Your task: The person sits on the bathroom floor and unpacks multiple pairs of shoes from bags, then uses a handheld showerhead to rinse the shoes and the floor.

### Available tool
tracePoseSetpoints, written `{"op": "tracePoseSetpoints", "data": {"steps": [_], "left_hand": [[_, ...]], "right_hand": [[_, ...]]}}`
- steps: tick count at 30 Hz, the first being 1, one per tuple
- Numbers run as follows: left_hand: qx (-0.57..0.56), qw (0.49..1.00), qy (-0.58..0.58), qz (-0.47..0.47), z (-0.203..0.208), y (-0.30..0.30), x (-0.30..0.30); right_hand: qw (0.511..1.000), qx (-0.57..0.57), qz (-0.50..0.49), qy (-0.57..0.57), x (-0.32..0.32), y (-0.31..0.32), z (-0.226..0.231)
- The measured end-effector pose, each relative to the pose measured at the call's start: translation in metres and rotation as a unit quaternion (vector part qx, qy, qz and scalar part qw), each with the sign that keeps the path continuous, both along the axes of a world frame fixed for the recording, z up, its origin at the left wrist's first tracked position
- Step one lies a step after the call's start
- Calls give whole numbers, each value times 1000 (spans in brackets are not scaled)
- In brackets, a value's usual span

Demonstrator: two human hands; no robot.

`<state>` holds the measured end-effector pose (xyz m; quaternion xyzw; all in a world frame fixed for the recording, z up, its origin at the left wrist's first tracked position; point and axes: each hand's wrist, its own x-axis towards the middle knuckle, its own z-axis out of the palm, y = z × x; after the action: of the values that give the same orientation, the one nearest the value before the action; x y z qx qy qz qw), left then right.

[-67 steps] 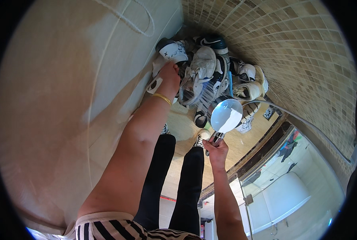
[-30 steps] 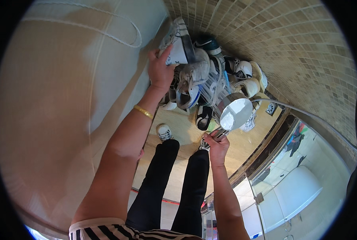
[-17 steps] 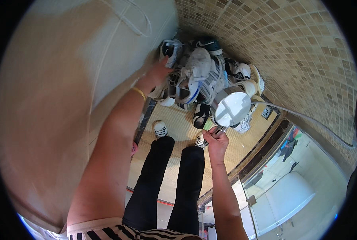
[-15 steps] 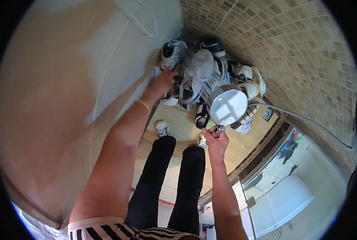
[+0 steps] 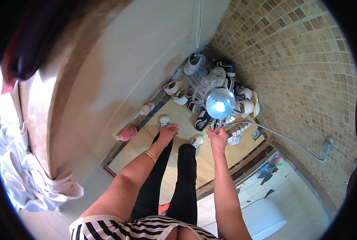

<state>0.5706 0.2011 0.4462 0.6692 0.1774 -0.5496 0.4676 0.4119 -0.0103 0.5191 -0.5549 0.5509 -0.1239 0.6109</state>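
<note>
My right hand (image 5: 217, 139) grips the handle of a round, shiny shower head (image 5: 220, 103), held out in front of me. Streams of water (image 5: 196, 83) spray from it over a pile of shoes in the far corner. White sneakers, a dark sneaker (image 5: 224, 66) and a black-and-white shoe (image 5: 202, 120) show among them. The shower head hides part of the pile. My left hand (image 5: 168, 133), with a yellow bangle at the wrist, hangs over my left foot, fingers loosely bent and apart, holding nothing.
A grey hose (image 5: 270, 131) runs right to a fitting (image 5: 328, 146) on the mosaic-tiled wall (image 5: 290, 60). A pink bottle (image 5: 128, 134) and a whitish bottle (image 5: 147, 108) stand by the left wall. White cloth (image 5: 38, 180) hangs at left. A floor drain (image 5: 255, 135) lies at right.
My left hand has drawn back from the shoes toward me. My view has turned, bringing the bottles and white cloth into sight. The shower head stays in my right hand, still spraying.
</note>
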Motion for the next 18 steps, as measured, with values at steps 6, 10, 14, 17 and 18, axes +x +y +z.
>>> {"op": "tracePoseSetpoints", "data": {"steps": [6,10,14,17,18], "left_hand": [[-30,998,-55,28,63,41,-26],[-36,994,-86,57,112,52,-46],[-45,988,-132,61,133,67,-67],[-46,987,-149,40,137,78,-77],[-51,985,-163,29,138,82,-78]], "right_hand": [[998,-14,49,26,-20,17,30],[997,-12,67,26,-46,35,30],[993,-28,98,56,-53,54,45],[995,-48,80,34,-44,70,54],[995,-55,74,27,-41,74,58]]}}
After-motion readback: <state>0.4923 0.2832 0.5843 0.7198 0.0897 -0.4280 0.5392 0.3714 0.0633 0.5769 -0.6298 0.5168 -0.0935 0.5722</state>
